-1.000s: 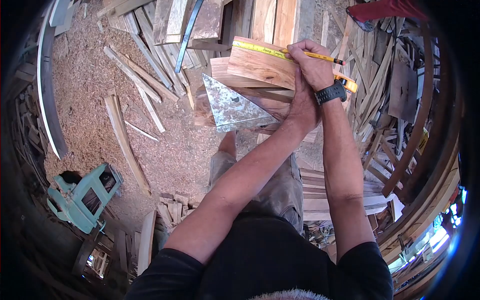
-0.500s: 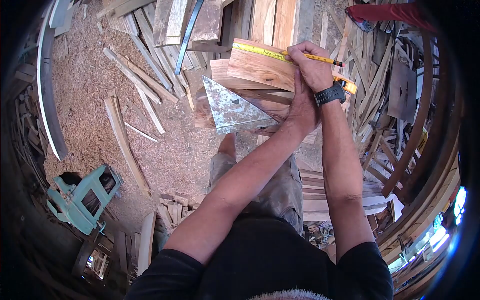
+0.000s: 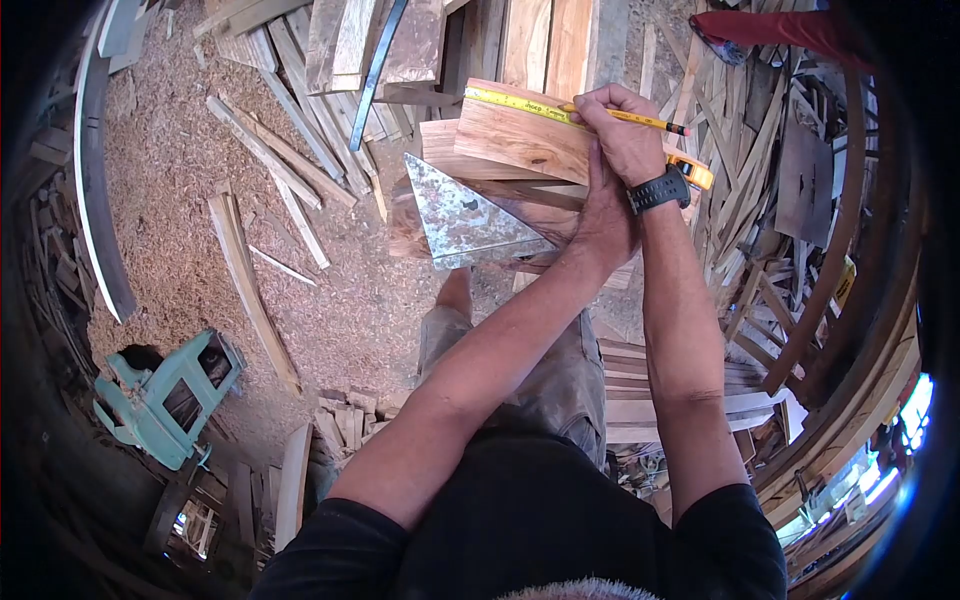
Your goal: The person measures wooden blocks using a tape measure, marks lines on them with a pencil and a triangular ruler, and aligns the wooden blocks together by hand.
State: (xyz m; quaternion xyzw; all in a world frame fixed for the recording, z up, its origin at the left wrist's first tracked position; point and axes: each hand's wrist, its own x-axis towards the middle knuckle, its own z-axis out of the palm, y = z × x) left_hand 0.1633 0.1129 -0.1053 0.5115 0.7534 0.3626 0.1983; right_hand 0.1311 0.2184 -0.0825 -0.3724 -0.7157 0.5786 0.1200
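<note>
My right hand (image 3: 622,130) grips a yellow pencil (image 3: 650,119), its tip at a yellow tape measure blade (image 3: 515,101). The blade lies along the upper edge of a light wooden board (image 3: 520,135). My left hand (image 3: 608,205) is below and partly behind my right wrist, its thumb against the board's right end; its other fingers are hidden. The yellow tape case (image 3: 690,172) shows just right of my right wrist. A speckled metal triangle (image 3: 465,215) rests on a lower wood piece (image 3: 405,225), left of my left hand.
Planks (image 3: 527,45) extend behind the board. Offcuts (image 3: 250,290) lie on the shavings-covered floor (image 3: 170,200). At lower left is a green machine frame (image 3: 175,400). Another person's red-clad leg (image 3: 780,30) shows at upper right, near scattered wood strips. A dark curved strip (image 3: 378,75) crosses the wood pile.
The other person's red-clad leg shows slightly lower. My hands, the pencil and the tape stay nearly in place, with only a slight shift of the right hand.
</note>
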